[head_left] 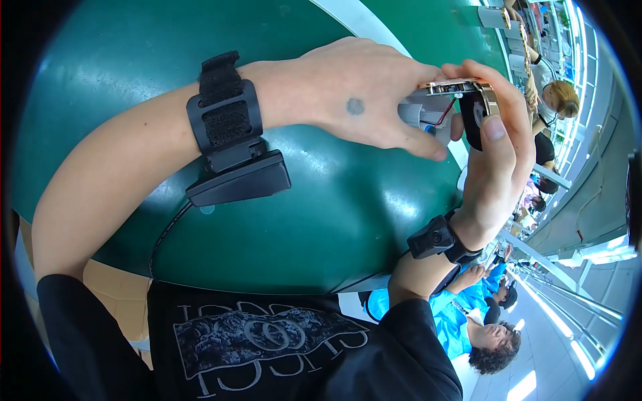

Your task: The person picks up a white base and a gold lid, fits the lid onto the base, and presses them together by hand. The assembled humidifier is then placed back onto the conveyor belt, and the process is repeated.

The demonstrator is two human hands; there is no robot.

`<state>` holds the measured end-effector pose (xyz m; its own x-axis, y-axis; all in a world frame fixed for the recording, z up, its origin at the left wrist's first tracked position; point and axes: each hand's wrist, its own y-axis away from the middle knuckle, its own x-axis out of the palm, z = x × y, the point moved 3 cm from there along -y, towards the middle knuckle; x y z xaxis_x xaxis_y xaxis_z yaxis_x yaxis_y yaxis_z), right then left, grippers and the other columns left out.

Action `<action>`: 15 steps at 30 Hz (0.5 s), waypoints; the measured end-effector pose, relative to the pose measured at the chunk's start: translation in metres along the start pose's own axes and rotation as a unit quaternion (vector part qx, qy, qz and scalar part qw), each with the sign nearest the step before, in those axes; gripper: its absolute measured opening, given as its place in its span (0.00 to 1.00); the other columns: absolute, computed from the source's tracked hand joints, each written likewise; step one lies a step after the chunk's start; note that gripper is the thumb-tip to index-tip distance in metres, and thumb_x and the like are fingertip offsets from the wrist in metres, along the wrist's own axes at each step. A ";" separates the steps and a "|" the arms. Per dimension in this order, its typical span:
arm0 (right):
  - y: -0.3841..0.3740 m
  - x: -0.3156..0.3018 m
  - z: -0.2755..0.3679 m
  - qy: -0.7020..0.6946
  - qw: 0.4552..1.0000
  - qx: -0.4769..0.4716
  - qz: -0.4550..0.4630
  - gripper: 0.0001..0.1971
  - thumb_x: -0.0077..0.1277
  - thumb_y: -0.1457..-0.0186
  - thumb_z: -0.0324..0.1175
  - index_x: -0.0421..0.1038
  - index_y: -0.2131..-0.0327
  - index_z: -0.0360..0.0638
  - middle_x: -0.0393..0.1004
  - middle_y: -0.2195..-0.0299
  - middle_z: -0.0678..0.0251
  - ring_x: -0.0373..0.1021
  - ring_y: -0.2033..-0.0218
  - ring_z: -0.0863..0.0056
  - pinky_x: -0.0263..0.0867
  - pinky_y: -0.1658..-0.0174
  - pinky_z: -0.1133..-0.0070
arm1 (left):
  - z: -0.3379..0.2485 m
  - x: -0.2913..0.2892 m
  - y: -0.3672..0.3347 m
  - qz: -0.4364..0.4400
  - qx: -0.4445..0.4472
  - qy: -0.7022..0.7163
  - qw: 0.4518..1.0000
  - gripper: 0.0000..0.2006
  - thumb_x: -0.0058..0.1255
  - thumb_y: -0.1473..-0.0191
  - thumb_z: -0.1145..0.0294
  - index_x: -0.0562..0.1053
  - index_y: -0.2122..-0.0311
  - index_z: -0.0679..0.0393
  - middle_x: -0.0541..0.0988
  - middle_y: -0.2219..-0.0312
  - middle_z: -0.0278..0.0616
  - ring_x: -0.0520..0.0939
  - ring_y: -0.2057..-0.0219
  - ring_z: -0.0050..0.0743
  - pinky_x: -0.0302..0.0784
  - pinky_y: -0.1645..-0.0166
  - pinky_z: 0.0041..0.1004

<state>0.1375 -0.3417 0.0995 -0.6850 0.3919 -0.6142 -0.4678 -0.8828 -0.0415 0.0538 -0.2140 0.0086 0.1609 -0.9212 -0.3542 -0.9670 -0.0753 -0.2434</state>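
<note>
Green worktop (321,220) spreads beneath us; over its far right side is an opened, gold-rimmed device (456,86) with a red wire (445,111). Our right hand (506,150) has its grip closed on the device. Our left hand (364,93) is at its left end, thumb and fingers apart; whether that grip holds anything, we cannot tell. We wear black wrist straps (227,117), and a person in blue (461,324) shows at near right.
</note>
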 end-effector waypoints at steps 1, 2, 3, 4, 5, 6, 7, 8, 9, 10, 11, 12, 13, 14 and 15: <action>0.000 0.001 -0.001 -0.002 1.000 -0.007 -0.004 0.32 0.48 0.40 0.49 0.67 0.43 0.30 0.75 0.49 0.48 0.73 0.50 0.66 0.66 0.48 0.76 | -0.004 -0.003 -0.001 0.013 -0.022 0.012 1.000 0.21 0.60 0.49 0.50 0.76 0.56 0.54 0.78 0.75 0.43 0.79 0.73 0.44 0.71 0.67 0.39; -0.001 0.001 -0.002 -0.003 1.000 -0.015 -0.007 0.31 0.48 0.39 0.49 0.68 0.43 0.30 0.75 0.49 0.48 0.73 0.49 0.66 0.66 0.46 0.75 | -0.005 -0.004 -0.002 0.026 -0.045 0.024 0.998 0.21 0.58 0.48 0.49 0.76 0.56 0.55 0.78 0.76 0.43 0.79 0.73 0.44 0.71 0.67 0.39; -0.001 0.001 -0.004 -0.005 1.000 -0.022 -0.011 0.31 0.47 0.39 0.49 0.68 0.43 0.30 0.75 0.48 0.48 0.73 0.48 0.65 0.65 0.44 0.75 | -0.005 -0.003 -0.002 0.027 -0.044 0.023 0.998 0.21 0.58 0.48 0.49 0.76 0.56 0.55 0.78 0.76 0.43 0.79 0.73 0.44 0.71 0.67 0.39; -0.001 0.001 -0.006 -0.005 1.000 -0.022 -0.013 0.31 0.47 0.39 0.49 0.68 0.43 0.30 0.75 0.48 0.48 0.73 0.48 0.65 0.65 0.44 0.75 | -0.005 -0.003 -0.003 0.018 -0.051 0.025 0.998 0.21 0.57 0.46 0.49 0.76 0.57 0.55 0.78 0.76 0.44 0.79 0.73 0.45 0.71 0.67 0.40; -0.001 0.000 -0.008 -0.036 0.999 -0.019 -0.014 0.28 0.48 0.39 0.44 0.68 0.43 0.31 0.76 0.49 0.50 0.72 0.48 0.66 0.65 0.44 0.75 | -0.003 -0.002 -0.003 0.008 -0.059 0.024 0.998 0.20 0.55 0.45 0.49 0.76 0.57 0.55 0.77 0.77 0.45 0.79 0.73 0.46 0.71 0.67 0.40; -0.002 0.000 -0.010 -0.067 0.997 -0.016 -0.015 0.25 0.49 0.39 0.39 0.68 0.43 0.32 0.76 0.49 0.51 0.72 0.47 0.68 0.65 0.43 0.74 | -0.002 -0.002 -0.003 -0.003 -0.066 0.024 0.998 0.20 0.54 0.44 0.48 0.76 0.57 0.55 0.77 0.77 0.45 0.78 0.74 0.47 0.70 0.67 0.41; -0.002 -0.001 -0.012 -0.098 0.995 -0.013 -0.016 0.23 0.50 0.39 0.34 0.68 0.44 0.32 0.76 0.50 0.53 0.72 0.47 0.69 0.64 0.42 0.74 | -0.001 0.000 -0.004 -0.003 -0.065 0.023 0.998 0.20 0.54 0.44 0.48 0.76 0.57 0.55 0.77 0.77 0.45 0.78 0.74 0.47 0.70 0.67 0.41; -0.002 -0.002 -0.013 -0.098 0.995 -0.015 -0.017 0.23 0.50 0.39 0.34 0.68 0.44 0.32 0.76 0.50 0.53 0.72 0.47 0.69 0.64 0.42 0.74 | 0.000 0.001 -0.005 -0.010 -0.062 0.014 0.998 0.20 0.52 0.43 0.49 0.77 0.59 0.56 0.78 0.78 0.46 0.79 0.73 0.48 0.72 0.66 0.42; -0.001 -0.003 -0.013 -0.104 0.994 -0.010 -0.019 0.23 0.50 0.39 0.34 0.68 0.44 0.32 0.76 0.50 0.53 0.71 0.47 0.69 0.64 0.42 0.74 | 0.001 0.003 -0.005 -0.017 -0.060 0.006 0.998 0.19 0.49 0.43 0.49 0.78 0.61 0.56 0.78 0.78 0.47 0.81 0.73 0.50 0.74 0.65 0.43; 0.000 -0.004 -0.013 -0.109 0.994 -0.004 -0.021 0.23 0.50 0.39 0.34 0.68 0.44 0.33 0.76 0.50 0.53 0.71 0.47 0.69 0.64 0.42 0.74 | 0.002 0.005 -0.005 -0.022 -0.058 0.000 0.998 0.20 0.47 0.42 0.49 0.78 0.63 0.57 0.79 0.79 0.48 0.82 0.73 0.51 0.76 0.64 0.44; 0.001 -0.005 -0.014 -0.114 0.993 0.002 -0.023 0.23 0.50 0.39 0.34 0.68 0.43 0.33 0.76 0.50 0.53 0.71 0.47 0.69 0.64 0.42 0.74 | 0.003 0.008 -0.005 -0.021 -0.057 -0.001 0.998 0.20 0.47 0.42 0.49 0.78 0.63 0.57 0.79 0.79 0.48 0.82 0.73 0.51 0.76 0.64 0.44; 0.002 -0.005 -0.015 -0.114 0.993 0.001 -0.024 0.23 0.50 0.39 0.34 0.68 0.43 0.33 0.76 0.50 0.53 0.71 0.47 0.69 0.64 0.42 0.74 | 0.003 0.011 -0.004 -0.039 -0.041 0.000 0.998 0.20 0.46 0.41 0.50 0.78 0.64 0.58 0.79 0.79 0.48 0.82 0.72 0.52 0.76 0.63 0.45; 0.004 -0.005 -0.017 -0.113 0.993 0.000 -0.031 0.22 0.50 0.39 0.34 0.68 0.44 0.33 0.76 0.50 0.54 0.71 0.47 0.69 0.64 0.42 0.74 | 0.002 0.013 -0.003 -0.056 -0.025 0.000 0.998 0.20 0.46 0.41 0.51 0.78 0.66 0.59 0.79 0.78 0.48 0.82 0.72 0.53 0.76 0.63 0.45; 0.005 -0.004 -0.018 -0.113 0.993 -0.001 -0.039 0.22 0.51 0.39 0.34 0.68 0.44 0.32 0.76 0.50 0.54 0.71 0.47 0.69 0.64 0.42 0.74 | 0.002 0.014 -0.002 -0.073 -0.009 0.000 0.997 0.20 0.45 0.40 0.52 0.77 0.67 0.60 0.79 0.78 0.49 0.82 0.72 0.53 0.76 0.63 0.46; 0.006 -0.004 -0.019 -0.113 0.992 -0.003 -0.046 0.22 0.51 0.39 0.33 0.68 0.44 0.32 0.76 0.51 0.54 0.71 0.48 0.69 0.64 0.42 0.74 | 0.000 0.014 -0.001 -0.072 -0.007 -0.001 0.997 0.20 0.45 0.40 0.52 0.77 0.67 0.60 0.79 0.78 0.49 0.82 0.72 0.53 0.76 0.63 0.46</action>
<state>0.1482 -0.3532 0.0868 -0.7476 0.5188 -0.4147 -0.5319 -0.8416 -0.0941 0.0572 -0.2263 0.0038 0.2991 -0.8995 -0.3185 -0.9364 -0.2125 -0.2791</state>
